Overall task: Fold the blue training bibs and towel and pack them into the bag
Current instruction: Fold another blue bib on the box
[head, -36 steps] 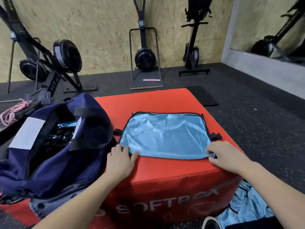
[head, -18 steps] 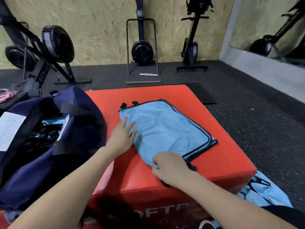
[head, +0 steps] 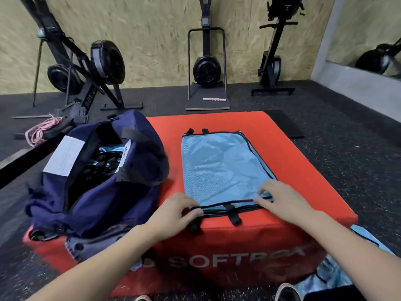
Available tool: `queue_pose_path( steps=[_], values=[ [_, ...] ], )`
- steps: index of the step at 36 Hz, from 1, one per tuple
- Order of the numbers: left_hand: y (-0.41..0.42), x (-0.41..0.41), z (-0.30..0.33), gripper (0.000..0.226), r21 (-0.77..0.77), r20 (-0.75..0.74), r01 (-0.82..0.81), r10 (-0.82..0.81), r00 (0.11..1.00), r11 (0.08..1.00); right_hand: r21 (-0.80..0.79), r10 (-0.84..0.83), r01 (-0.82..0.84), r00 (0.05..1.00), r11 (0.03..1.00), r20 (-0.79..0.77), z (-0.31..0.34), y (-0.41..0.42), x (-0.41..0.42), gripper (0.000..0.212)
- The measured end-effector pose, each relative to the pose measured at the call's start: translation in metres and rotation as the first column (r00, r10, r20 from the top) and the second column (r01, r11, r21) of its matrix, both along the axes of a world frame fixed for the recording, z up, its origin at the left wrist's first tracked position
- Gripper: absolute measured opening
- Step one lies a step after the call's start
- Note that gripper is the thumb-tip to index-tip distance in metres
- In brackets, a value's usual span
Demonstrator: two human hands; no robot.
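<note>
Bag (head: 97,187), navy fabric, sits on the left part of the red soft box (head: 303,170), unzipped and gaping. Inside it, light-blue fabric with black trim (head: 106,158) is visible among dark folds; individual items cannot be told apart. A white label (head: 64,158) is fixed to the bag's left flap. Left hand (head: 173,211) pinches the near-left corner of the blue training bib (head: 221,166), fingers curled on its black-trimmed edge. The bib lies flat on the box top, just right of the bag, folded to a rectangle. Right hand (head: 282,202) pinches the near-right corner of the same edge. More blue fabric (head: 332,272) lies on the floor at the lower right.
</note>
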State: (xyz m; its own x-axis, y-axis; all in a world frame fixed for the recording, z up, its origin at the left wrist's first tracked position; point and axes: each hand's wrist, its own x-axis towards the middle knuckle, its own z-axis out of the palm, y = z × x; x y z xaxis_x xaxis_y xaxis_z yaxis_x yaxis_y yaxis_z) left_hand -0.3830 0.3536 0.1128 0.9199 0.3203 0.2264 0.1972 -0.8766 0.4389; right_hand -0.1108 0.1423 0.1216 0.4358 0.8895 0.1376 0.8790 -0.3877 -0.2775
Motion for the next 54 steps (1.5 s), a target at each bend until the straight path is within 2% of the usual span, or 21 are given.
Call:
queue_pose_path(
  steps=[2,5,11,13,17,20,25,29,32,37,48,52,54],
  values=[
    [-0.002,-0.003,-0.007,0.043,0.009,-0.014,-0.006,0.006,1.0,1.0,0.002,-0.01,0.01,1.0,1.0,0.018,-0.004,-0.018,0.011,0.028],
    [-0.003,-0.007,-0.016,0.043,0.026,-0.042,-0.016,0.017,0.999,1.0,-0.017,0.02,-0.02,0.999,1.0,-0.029,-0.008,-0.034,0.015,0.047],
    [-0.008,-0.015,-0.016,0.066,0.08,-0.08,-0.017,0.023,0.996,0.997,-0.02,0.081,-0.081,0.997,0.997,-0.017,-0.009,-0.054,0.006,0.071],
    [-0.009,-0.019,-0.017,0.057,0.093,-0.092,-0.018,0.027,0.995,0.996,-0.029,0.136,-0.136,0.991,0.99,-0.008,-0.012,-0.058,0.008,0.064],
    [-0.012,-0.022,-0.016,0.033,0.09,-0.055,-0.022,0.027,0.998,0.996,-0.036,0.188,-0.189,0.982,0.981,-0.028,-0.01,-0.058,0.004,0.018],
    [-0.012,-0.024,-0.013,0.017,0.047,-0.003,-0.022,0.023,1.0,0.999,-0.064,0.15,-0.158,0.982,0.985,-0.111,-0.007,-0.06,-0.002,0.01],
    [-0.021,-0.025,0.005,0.012,-0.238,0.039,-0.161,0.175,0.984,0.958,0.064,0.047,-0.031,0.965,0.997,-0.258,0.013,-0.058,-0.006,0.012],
    [-0.022,-0.02,0.015,0.027,-0.387,0.116,-0.219,0.283,0.952,0.895,0.099,0.043,-0.012,0.95,0.995,-0.311,0.023,-0.05,-0.004,0.008],
    [-0.019,-0.015,0.018,0.017,-0.357,0.128,-0.256,0.318,0.939,0.898,0.108,0.02,0.016,0.945,0.994,-0.326,0.024,-0.039,0.001,0.007],
    [-0.003,0.004,0.019,0.016,-0.29,0.147,-0.336,0.389,0.91,0.896,0.125,-0.021,0.071,0.932,0.99,-0.362,0.023,-0.013,0.012,0.008],
    [0.041,0.052,0.019,0.026,-0.343,0.09,-0.44,0.495,0.864,0.83,0.18,-0.079,0.164,0.91,0.97,-0.407,0.026,0.042,0.05,0.006],
    [0.053,0.066,0.013,0.026,-0.332,0.082,-0.476,0.528,0.845,0.814,0.151,-0.111,0.18,0.918,0.972,-0.38,0.021,0.061,0.062,0.008],
    [0.06,0.072,0.008,0.02,-0.307,0.088,-0.497,0.544,0.835,0.812,0.073,-0.168,0.201,0.932,0.977,-0.322,0.015,0.067,0.068,0.01]
  ],
)
